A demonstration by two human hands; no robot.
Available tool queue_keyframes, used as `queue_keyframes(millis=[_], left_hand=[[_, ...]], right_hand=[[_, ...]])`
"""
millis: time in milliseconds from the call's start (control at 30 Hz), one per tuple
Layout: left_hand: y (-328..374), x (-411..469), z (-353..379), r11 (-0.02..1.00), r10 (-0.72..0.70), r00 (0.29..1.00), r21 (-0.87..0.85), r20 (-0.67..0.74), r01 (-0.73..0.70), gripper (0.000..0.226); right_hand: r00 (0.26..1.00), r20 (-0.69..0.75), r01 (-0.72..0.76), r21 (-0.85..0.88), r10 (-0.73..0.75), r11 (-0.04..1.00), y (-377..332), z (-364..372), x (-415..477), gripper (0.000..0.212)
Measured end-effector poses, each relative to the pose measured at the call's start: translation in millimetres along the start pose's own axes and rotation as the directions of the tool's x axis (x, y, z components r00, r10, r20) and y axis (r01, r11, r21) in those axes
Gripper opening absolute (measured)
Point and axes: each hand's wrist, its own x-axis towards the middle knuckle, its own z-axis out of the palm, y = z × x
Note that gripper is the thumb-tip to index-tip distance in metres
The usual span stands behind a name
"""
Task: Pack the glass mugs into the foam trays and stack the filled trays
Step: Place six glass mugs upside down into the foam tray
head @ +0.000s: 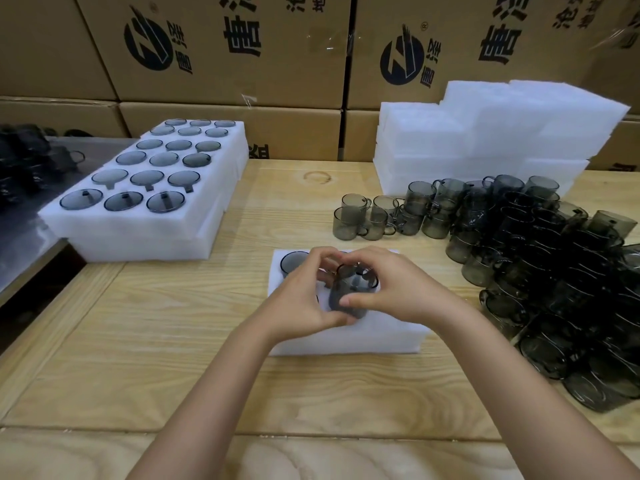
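Foam tray [346, 337] lies near the middle of the table [173, 341]; over it the left hand [304, 299] and right hand [391, 289] both curl round one smoky glass mug [349, 292]. Another mug [292, 263] sits in its far left pocket. Filled trays [138, 230] are stacked far left, and loose mugs [554, 254] crowd the right.

1. The foam tray [346, 337] in front, the filled trays [138, 233] and the spare foam stack [485, 133] are plain white.
2. The mug [349, 282] over that tray and the heaped glass mugs [554, 254] are smoky translucent grey.
3. The surface [173, 341] is pale wood with brown grain.
4. The cardboard boxes [277, 74] are tan, printed black.
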Motion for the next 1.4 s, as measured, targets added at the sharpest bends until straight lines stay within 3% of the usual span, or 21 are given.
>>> queue_keyframes(millis=[133, 233, 300, 400, 600, 733, 833, 867, 933, 1000, 1067, 1200, 1400], left_hand=[[-2.5, -4.3, -2.6, 0.999, 0.04, 0.999, -0.002, 0.037, -0.04, 0.072], [-0.5, -5.7, -6.5, 0.999, -0.01, 0.998, -0.047, 0.066, 0.014, 0.072], [0.1, -5.7, -8.4, 0.99, -0.034, 0.999, -0.133, 0.025, 0.037, 0.07], [0.9, -2.0, -5.5, 0.973, -0.058, 0.993, -0.227, -0.106, 0.033, 0.05], [3.3, 9.3, 10.8, 0.993, -0.045, 0.971, -0.115, -0.233, 0.018, 0.024], [13.0, 17.3, 14.5, 0.999, 0.02, 0.951, -0.03, -0.309, -0.031, 0.036], [26.8, 28.4, 13.5, 0.996, 0.094, 0.951, 0.017, -0.294, -0.093, 0.04], [31.0, 33.1, 13.5, 0.993, 0.116, 0.957, 0.052, -0.266, -0.106, 0.042], [34.2, 42.7, 13.7, 0.974, 0.129, 0.983, 0.204, -0.132, -0.1, 0.048], [29.2, 46.4, 17.5, 0.914, 0.056, 0.997, 0.399, 0.061, -0.076, 0.048], [18.5, 42.3, 23.6, 0.853, -0.028, 0.988, 0.519, 0.155, -0.057, 0.046], [8.2, 35.5, 30.7, 0.81, -0.022, 0.989, 0.583, 0.149, -0.069, 0.061], [9.0, 39.5, 31.8, 0.785, -0.039, 0.989, 0.616, 0.14, -0.056, 0.044]], right_hand=[[0.999, -0.03, -0.013, -0.043, 0.011, 0.999, 0.8, 6.4, -2.4, 0.058], [1.0, -0.029, -0.011, -0.084, 0.009, 0.996, -4.6, 12.9, -2.8, 0.055], [1.0, -0.019, -0.02, -0.135, 0.017, 0.991, -7.4, 17.5, -4.1, 0.056], [1.0, -0.008, -0.018, -0.199, 0.016, 0.98, -6.9, 20.2, -4.6, 0.06], [0.998, 0.059, 0.032, -0.313, -0.014, 0.949, -7.3, 23.5, -0.2, 0.059], [0.996, 0.047, 0.081, -0.059, -0.078, 0.995, -9.4, 11.4, 1.2, 0.034], [0.972, -0.236, -0.008, 0.058, 0.022, 0.998, -8.8, 9.3, 11.5, 0.021], [0.967, -0.249, -0.054, 0.018, 0.056, 0.998, -11.0, 13.1, 17.0, 0.022], [0.993, -0.11, -0.073, -0.24, 0.048, 0.968, -13.6, 29.5, 26.5, 0.033], [0.993, 0.061, -0.052, -0.526, 0.099, 0.849, -10.7, 46.2, 29.5, 0.055], [0.979, 0.117, -0.048, -0.663, 0.167, 0.747, -4.9, 54.9, 29.3, 0.069], [0.973, 0.107, -0.065, -0.719, 0.203, 0.692, 2.4, 64.2, 25.6, 0.079], [0.984, 0.077, -0.054, -0.722, 0.158, 0.69, 7.1, 65.2, 24.7, 0.078]])
